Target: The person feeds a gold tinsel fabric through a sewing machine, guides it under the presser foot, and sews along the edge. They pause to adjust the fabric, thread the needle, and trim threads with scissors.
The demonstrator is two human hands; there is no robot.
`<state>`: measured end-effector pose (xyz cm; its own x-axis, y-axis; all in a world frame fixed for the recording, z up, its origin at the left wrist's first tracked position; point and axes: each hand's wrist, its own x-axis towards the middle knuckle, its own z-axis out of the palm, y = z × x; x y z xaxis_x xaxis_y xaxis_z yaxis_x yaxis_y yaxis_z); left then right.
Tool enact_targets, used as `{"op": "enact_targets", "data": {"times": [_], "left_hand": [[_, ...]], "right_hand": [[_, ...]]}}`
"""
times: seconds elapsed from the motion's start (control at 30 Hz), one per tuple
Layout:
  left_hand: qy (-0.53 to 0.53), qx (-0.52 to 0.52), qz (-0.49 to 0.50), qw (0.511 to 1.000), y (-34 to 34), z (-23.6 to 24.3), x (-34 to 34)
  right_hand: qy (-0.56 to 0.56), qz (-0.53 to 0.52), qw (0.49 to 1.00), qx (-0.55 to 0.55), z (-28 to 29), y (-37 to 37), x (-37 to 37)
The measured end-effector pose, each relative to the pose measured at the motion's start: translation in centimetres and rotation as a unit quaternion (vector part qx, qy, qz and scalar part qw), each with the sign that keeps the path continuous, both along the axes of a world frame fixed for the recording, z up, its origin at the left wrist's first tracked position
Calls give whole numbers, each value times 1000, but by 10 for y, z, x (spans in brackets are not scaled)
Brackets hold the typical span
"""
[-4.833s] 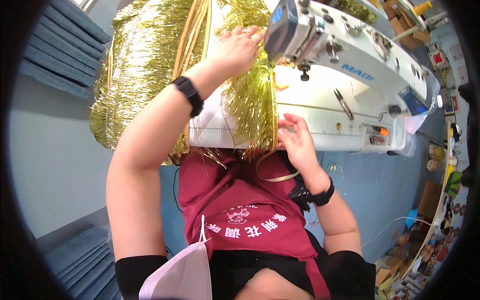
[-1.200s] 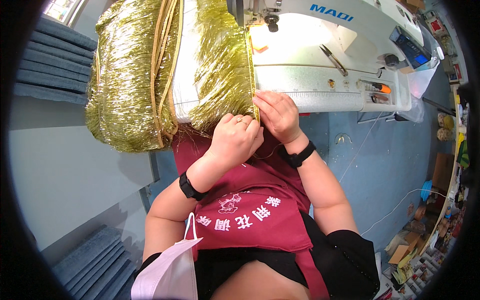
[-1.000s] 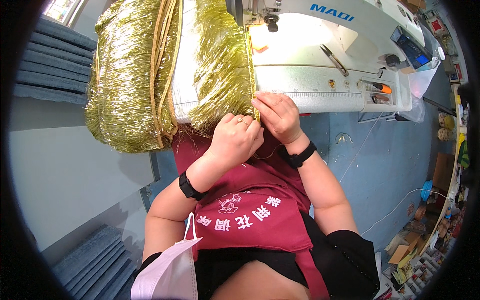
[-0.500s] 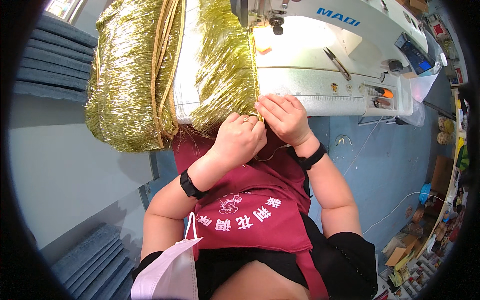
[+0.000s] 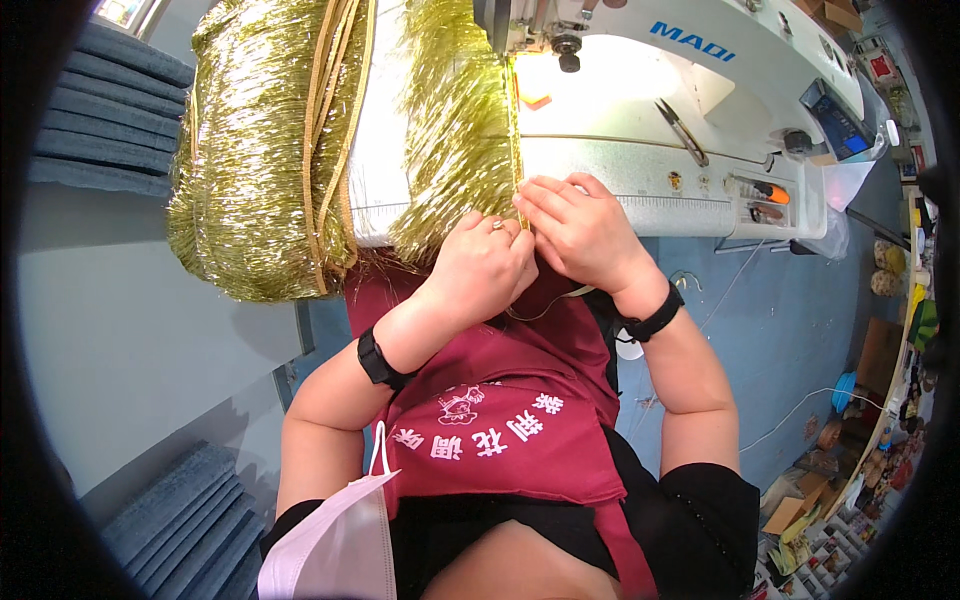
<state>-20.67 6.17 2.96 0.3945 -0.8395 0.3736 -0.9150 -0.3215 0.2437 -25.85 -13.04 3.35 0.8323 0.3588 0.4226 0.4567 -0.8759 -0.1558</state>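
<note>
Gold tinsel fringe (image 5: 455, 140) lies under the head of a white sewing machine (image 5: 640, 40), its shiny strands spread to the left. Its narrow gold edge band (image 5: 517, 150) runs from the needle area towards me. At the near end of that band, my left hand (image 5: 482, 262) is closed, fingers curled on the fringe edge; the fingertips are partly hidden. Close beside it, my right hand (image 5: 585, 235) pinches the same band, its fingers held together and the thumb hidden. A thin pale strip (image 5: 570, 293) hangs below my hands.
Left on the machine bed sits a big bundle of gold fringe (image 5: 250, 150) with tan bands (image 5: 322, 150). Tweezer-like snips (image 5: 682, 132) lie on the bed, right. A recessed tray (image 5: 765, 205) holds an orange-handled tool. Folded blue-grey cloth (image 5: 115, 110) is stacked far left.
My right hand has turned slightly, its wrist moving out to the right. My left hand stays at the band's near end. The machine appears a little further right in view.
</note>
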Motion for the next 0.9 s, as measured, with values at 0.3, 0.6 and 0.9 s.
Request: {"op": "enact_targets", "data": {"times": [0.3,0.6,0.9], "left_hand": [[-15,-8,10,1000,-10,-3,18],[-20,21,45,999,-15,-1,36],[-18,15,65,998,-21,0,48]], "right_hand": [[-10,-26,999,-26,1,-3,17],[-33,-44,998,-23,-6,-9,36],[-22,-60,998,-17,-12,-11,48]]}}
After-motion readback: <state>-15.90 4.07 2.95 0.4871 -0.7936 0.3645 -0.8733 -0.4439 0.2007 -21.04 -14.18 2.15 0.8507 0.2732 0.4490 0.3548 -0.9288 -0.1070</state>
